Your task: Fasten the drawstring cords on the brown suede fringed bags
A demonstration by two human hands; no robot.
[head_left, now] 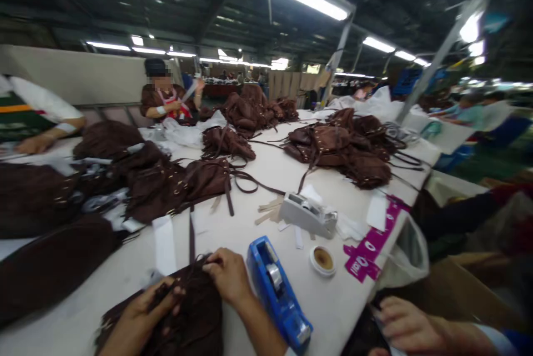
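A brown suede bag point(189, 317) lies on the white table point(270, 173) right in front of me. My left hand point(144, 311) is closed on the bag's dark fringe at its near left side. My right hand point(229, 275) pinches the bag's top edge, fingers curled. A strap runs up from the bag past a white paper strip point(164, 245). A blue tape dispenser point(277, 292) lies just right of my right wrist.
A grey tape dispenser point(308, 214), a small round tin point(322, 260) and a magenta printed strip point(372, 242) sit to the right. Heaps of brown bags point(345, 148) cover the table. Another person's hand point(408, 325) rests at lower right; a seated worker point(164, 98) is at the far end.
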